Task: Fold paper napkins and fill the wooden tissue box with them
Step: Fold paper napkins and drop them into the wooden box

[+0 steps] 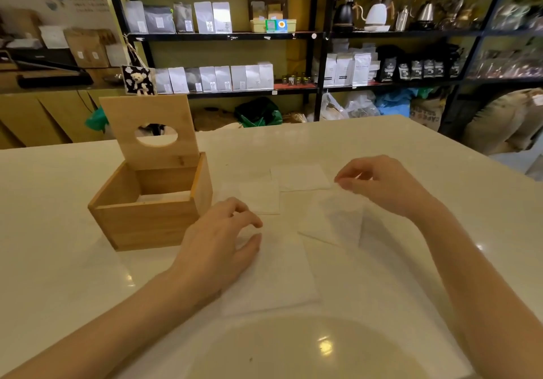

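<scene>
The wooden tissue box (pixel 144 223) stands at the left of the white table, its lid (pixel 150 114) with a round hole raised upright. White napkins (pixel 164 196) lie inside it. My left hand (pixel 217 240) rests fingers spread on a large white napkin (pixel 276 278) lying flat before me. My right hand (pixel 382 184) pinches a corner of a thin napkin (pixel 338 220) and lifts it off the table, so it hangs folded over. Two more napkins lie flat behind: one (pixel 264 199) beside the box, one (pixel 299 177) farther back.
The white table (pixel 88 276) ends at a far edge and at a right edge that slants away. Behind it stand black shelves (pixel 318 55) with bags and kettles. A wooden counter (pixel 44 114) is at the back left.
</scene>
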Demonstrator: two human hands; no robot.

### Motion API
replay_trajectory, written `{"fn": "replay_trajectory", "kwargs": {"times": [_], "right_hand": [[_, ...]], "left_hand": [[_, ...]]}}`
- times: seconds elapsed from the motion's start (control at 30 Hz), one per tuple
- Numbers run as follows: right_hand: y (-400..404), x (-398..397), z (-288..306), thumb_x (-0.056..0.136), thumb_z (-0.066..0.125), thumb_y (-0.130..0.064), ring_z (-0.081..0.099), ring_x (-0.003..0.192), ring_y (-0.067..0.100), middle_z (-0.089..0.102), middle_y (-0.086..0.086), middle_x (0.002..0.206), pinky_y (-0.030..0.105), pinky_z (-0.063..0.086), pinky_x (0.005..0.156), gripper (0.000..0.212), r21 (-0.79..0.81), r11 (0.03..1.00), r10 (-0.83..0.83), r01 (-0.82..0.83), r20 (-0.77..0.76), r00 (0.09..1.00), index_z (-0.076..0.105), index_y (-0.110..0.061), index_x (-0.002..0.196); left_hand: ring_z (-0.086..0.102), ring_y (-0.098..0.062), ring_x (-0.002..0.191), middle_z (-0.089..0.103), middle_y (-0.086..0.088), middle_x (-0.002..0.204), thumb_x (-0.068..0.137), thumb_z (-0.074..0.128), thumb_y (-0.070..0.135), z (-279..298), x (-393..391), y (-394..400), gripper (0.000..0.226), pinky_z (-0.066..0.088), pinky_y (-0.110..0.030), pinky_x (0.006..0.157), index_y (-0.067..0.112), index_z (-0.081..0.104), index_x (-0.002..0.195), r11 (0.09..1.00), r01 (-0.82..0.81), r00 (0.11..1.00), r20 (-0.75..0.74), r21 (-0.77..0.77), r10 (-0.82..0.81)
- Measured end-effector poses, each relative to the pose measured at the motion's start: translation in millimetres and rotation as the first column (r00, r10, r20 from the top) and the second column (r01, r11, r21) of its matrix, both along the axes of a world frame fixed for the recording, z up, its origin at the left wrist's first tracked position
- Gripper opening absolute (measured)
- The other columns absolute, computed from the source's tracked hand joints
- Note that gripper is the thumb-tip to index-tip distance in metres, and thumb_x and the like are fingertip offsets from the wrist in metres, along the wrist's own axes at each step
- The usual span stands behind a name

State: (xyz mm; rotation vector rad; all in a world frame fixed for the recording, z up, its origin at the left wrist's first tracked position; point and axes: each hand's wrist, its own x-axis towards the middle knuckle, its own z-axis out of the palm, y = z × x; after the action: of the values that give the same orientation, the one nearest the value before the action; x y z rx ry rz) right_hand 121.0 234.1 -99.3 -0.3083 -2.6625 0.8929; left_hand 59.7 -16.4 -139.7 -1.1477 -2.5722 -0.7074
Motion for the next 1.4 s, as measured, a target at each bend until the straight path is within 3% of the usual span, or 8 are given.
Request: {"fn": "replay_trajectory", "kwargs": {"times": [0.17, 0.33, 0.43, 0.67, 0.8, 1.07, 1.23, 1.4], "right_hand": [[24.9, -5.5, -13.7, 0.089, 0.055, -0.015, 0.053, 0.086, 0.011, 0.063, -0.003, 0.093, 0.007, 0.033, 0.065, 0.019, 0.062, 0.986, -0.15, 0.153, -0.041, 0.988, 0.069, -0.015, 0.101], [17.7, -14.2, -33.2, 0.087, 0.055, -0.03, 0.055, 0.098, 0.019, 0.062, 0.002, 0.108, 0.031, 0.044, 0.084, 0.03, 0.157, 0.981, -0.138, 0.11, 0.177, 0.974, 0.063, -0.015, 0.112], [21.1, -14.3, -34.3, 0.083, 0.06, -0.034, 0.054, 0.098, 0.02, 0.058, 0.002, 0.108, 0.033, 0.044, 0.084, 0.034, 0.217, 0.97, -0.172, 0.113, 0.28, 0.944, 0.061, -0.016, 0.112], [18.8, -14.6, -32.2, 0.079, 0.064, -0.02, 0.054, 0.077, 0.015, 0.056, -0.007, 0.08, 0.028, 0.047, 0.069, 0.012, 0.118, 0.99, -0.11, 0.08, 0.286, 0.952, 0.067, -0.013, 0.088], [18.2, -14.9, -31.6, 0.081, 0.059, -0.018, 0.055, 0.082, 0.018, 0.06, -0.002, 0.088, 0.03, 0.046, 0.071, 0.01, 0.096, 0.993, -0.091, 0.067, 0.268, 0.959, 0.064, -0.013, 0.087], [14.4, -9.7, -13.8, 0.079, 0.067, -0.01, 0.062, 0.074, 0.018, 0.062, 0.008, 0.091, 0.026, 0.055, 0.057, 0.016, -0.452, 0.891, -0.006, -0.027, -0.071, 0.997, 0.061, -0.014, 0.094], [-4.8, -7.2, -2.7, 0.077, 0.068, -0.004, 0.069, 0.077, 0.014, 0.071, 0.0, 0.086, 0.026, 0.058, 0.069, 0.032, -0.789, 0.601, -0.139, -0.125, -0.258, 0.956, 0.062, -0.015, 0.106], [-29.4, -4.1, 16.7, 0.073, 0.069, -0.003, 0.07, 0.071, 0.016, 0.075, 0.0, 0.077, 0.026, 0.058, 0.063, 0.021, -0.753, 0.581, 0.116, -0.309, -0.3, 0.947, 0.069, -0.016, 0.09]], "left_hand": [[0.046, -0.011, 0.105, 0.057, 0.009, 0.108, 0.088, 0.048, 0.04, 8.9, -3.6, 50.8, 0.028, 0.041, -0.029, 0.084, 0.024, 0.063, 0.106, 0.996, 0.077, 0.994, 0.084, -0.04, -0.074], [0.04, -0.019, 0.116, 0.051, 0.0, 0.123, 0.087, 0.047, 0.045, 1.1, -7.8, 83.7, 0.043, 0.038, -0.032, 0.092, 0.013, 0.058, 0.115, 0.969, 0.035, 0.998, 0.066, -0.245, -0.019], [0.039, -0.021, 0.117, 0.051, -0.001, 0.122, 0.086, 0.048, 0.045, -4.7, -8.5, 87.7, 0.044, 0.038, -0.034, 0.093, 0.012, 0.059, 0.113, 0.958, 0.035, 0.998, 0.054, -0.285, -0.021], [0.044, -0.016, 0.115, 0.056, 0.003, 0.121, 0.086, 0.055, 0.034, -10.9, -13.6, 87.3, 0.032, 0.04, -0.03, 0.092, 0.017, 0.062, 0.112, 0.987, 0.071, 0.988, 0.146, -0.141, -0.05], [0.051, -0.016, 0.107, 0.061, 0.002, 0.112, 0.083, 0.06, 0.028, -11.2, -15.7, 87.7, 0.023, 0.043, -0.03, 0.091, 0.018, 0.066, 0.103, 0.996, 0.076, 0.969, 0.239, -0.049, -0.062], [0.06, -0.012, 0.068, 0.065, 0.004, 0.073, 0.078, 0.066, 0.012, 7.6, -20.0, 79.8, 0.005, 0.046, -0.012, 0.057, 0.016, 0.064, 0.076, 0.959, -0.052, 0.846, 0.523, 0.278, -0.106], [0.064, -0.015, 0.073, 0.066, -0.001, 0.082, 0.073, 0.073, 0.014, 30.1, -11.3, 64.6, 0.043, 0.053, -0.023, 0.065, 0.022, 0.05, 0.108, 0.927, -0.122, 0.623, 0.755, 0.355, -0.207], [0.063, -0.013, 0.096, 0.067, 0.006, 0.1, 0.046, 0.072, 0.042, 55.8, 0.3, 42.1, 0.061, 0.052, -0.029, 0.085, 0.031, 0.053, 0.103, 0.922, -0.071, 0.501, 0.813, 0.382, -0.298]]}}
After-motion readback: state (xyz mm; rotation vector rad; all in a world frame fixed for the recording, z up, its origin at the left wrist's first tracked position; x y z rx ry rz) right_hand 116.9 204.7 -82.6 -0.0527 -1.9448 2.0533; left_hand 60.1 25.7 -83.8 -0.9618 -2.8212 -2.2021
